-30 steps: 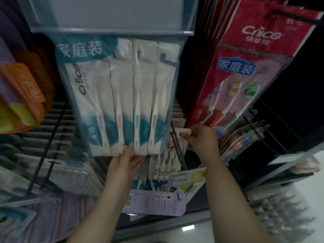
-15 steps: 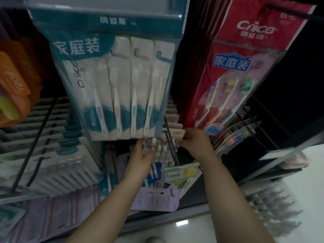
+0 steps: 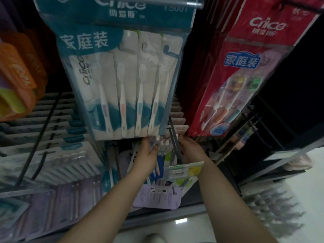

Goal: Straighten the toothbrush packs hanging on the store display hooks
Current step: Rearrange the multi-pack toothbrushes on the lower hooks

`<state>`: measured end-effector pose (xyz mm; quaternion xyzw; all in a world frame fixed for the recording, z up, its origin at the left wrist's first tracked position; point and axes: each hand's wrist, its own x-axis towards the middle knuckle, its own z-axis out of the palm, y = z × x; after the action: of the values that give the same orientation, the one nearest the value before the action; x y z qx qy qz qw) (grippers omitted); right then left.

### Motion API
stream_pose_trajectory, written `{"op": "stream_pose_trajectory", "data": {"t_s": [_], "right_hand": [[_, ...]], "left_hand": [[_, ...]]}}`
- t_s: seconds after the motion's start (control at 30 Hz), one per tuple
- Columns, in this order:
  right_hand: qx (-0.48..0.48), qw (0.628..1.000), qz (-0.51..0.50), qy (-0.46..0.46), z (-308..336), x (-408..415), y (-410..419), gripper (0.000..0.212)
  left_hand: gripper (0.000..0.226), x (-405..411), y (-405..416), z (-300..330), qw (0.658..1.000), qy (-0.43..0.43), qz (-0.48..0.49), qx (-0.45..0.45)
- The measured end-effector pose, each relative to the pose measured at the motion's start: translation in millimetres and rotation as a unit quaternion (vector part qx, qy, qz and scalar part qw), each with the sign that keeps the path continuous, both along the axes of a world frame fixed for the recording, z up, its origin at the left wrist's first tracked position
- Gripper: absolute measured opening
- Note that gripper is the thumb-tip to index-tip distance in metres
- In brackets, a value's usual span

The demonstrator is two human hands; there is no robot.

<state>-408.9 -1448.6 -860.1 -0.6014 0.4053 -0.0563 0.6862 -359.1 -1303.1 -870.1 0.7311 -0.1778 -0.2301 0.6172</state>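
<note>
A small clear toothbrush pack [image 3: 163, 143] hangs on a black wire hook [image 3: 173, 135] at the middle of the display, under a big teal family pack [image 3: 122, 81]. My left hand [image 3: 146, 157] grips the small pack's left edge, thumb across its front. My right hand [image 3: 190, 149] grips its right edge beside the hook. Behind it more packs of the same row [image 3: 177, 120] hang in a stack. The small pack's lower part is hidden by my hands.
A red family pack [image 3: 242, 72] hangs to the right, orange packs [image 3: 19, 79] to the far left. White and purple packs [image 3: 52, 165] fill the lower left hooks. A price tag [image 3: 185, 170] and a lilac pack [image 3: 157, 195] sit below my hands.
My left hand rose from under the teal pack to the small pack's left edge. The right hand stayed at the pack's right edge by the hook. The view tilted upward.
</note>
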Motion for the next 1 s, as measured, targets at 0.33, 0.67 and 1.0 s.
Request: {"op": "stream_pose_trajectory", "data": {"t_s": [0.33, 0.67, 1.0], "right_hand": [[0.009, 0.996, 0.056, 0.074, -14, -56, 26, 0.017], [-0.166, 0.977, 0.105, 0.088, -20, -16, 113, 0.010], [-0.180, 0.947, 0.249, -0.097, 18, 44, 230, 0.075]], "left_hand": [[0.058, -8, 94, -11, 0.992, -0.054, -0.036, 0.112], [0.033, -3, 208, -4, 0.974, -0.107, 0.131, 0.152], [0.074, 18, 259, 26, 0.962, -0.108, 0.233, 0.096]]}}
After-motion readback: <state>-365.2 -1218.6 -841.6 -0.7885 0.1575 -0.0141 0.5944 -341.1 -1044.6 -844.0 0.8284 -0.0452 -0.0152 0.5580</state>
